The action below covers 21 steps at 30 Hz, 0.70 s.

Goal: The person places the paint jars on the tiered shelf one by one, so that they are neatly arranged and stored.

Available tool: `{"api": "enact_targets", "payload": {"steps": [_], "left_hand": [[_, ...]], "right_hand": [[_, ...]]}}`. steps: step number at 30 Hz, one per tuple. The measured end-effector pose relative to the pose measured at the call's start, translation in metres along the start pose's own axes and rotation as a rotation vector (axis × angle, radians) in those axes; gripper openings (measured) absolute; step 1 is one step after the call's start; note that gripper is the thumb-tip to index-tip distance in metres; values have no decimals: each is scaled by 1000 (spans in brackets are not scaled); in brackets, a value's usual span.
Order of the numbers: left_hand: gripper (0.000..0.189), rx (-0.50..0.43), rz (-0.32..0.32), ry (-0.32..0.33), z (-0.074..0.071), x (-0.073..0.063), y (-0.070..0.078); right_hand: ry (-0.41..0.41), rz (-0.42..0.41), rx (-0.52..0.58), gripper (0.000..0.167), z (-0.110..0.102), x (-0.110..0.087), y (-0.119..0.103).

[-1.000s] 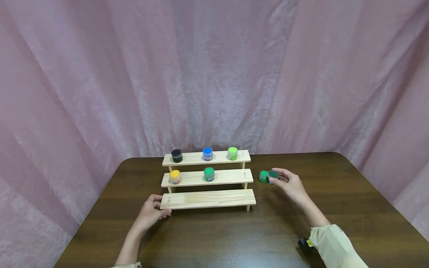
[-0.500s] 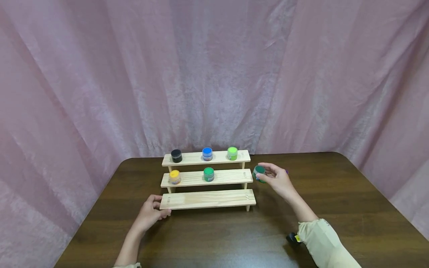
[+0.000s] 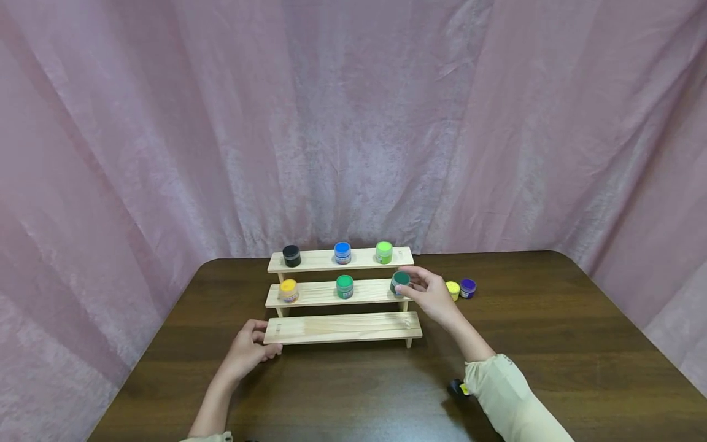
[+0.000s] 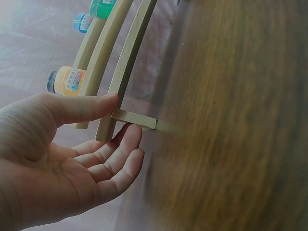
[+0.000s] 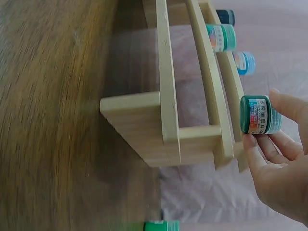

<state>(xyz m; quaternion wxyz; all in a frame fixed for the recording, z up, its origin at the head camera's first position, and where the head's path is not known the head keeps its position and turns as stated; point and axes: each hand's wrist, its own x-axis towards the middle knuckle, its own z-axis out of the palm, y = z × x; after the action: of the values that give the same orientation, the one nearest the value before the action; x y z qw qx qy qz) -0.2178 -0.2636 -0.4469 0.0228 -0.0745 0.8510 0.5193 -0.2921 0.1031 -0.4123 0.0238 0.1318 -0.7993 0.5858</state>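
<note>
My right hand (image 3: 433, 298) pinches a dark green paint jar (image 3: 400, 283) between thumb and fingers, over the right end of the middle shelf of a three-step wooden stand (image 3: 353, 328). Whether the jar touches the shelf I cannot tell. In the right wrist view, the jar (image 5: 260, 114) is upright relative to the stand. My left hand (image 3: 247, 353) grips the left end of the bottom shelf, its thumb on the front edge (image 4: 109, 110). A yellow-orange jar (image 3: 289, 291) and a green jar (image 3: 345, 286) stand on the middle shelf.
The top shelf bears a black jar (image 3: 291, 256), a blue jar (image 3: 342, 253) and a light green jar (image 3: 383, 252). Right of the stand, a yellow jar (image 3: 453, 290) and a purple jar (image 3: 467, 288) sit on the table. Another green jar (image 5: 161, 225) shows in the right wrist view.
My right hand has carried the dark green jar left from the table to the middle shelf's right end. Yellow and purple jars have come into view behind it. The left hand stays put.
</note>
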Motion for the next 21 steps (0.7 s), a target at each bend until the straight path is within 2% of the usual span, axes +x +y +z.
{"api": "enact_targets", "payload": {"steps": [8,21], "left_hand": [[57,-2,2,1,0,0,0],[57,-9,1,0,1,0,0]], "right_hand": [[-17,-12,-19,45,11,3,1],[-13,37,7,45,22,8,6]]}}
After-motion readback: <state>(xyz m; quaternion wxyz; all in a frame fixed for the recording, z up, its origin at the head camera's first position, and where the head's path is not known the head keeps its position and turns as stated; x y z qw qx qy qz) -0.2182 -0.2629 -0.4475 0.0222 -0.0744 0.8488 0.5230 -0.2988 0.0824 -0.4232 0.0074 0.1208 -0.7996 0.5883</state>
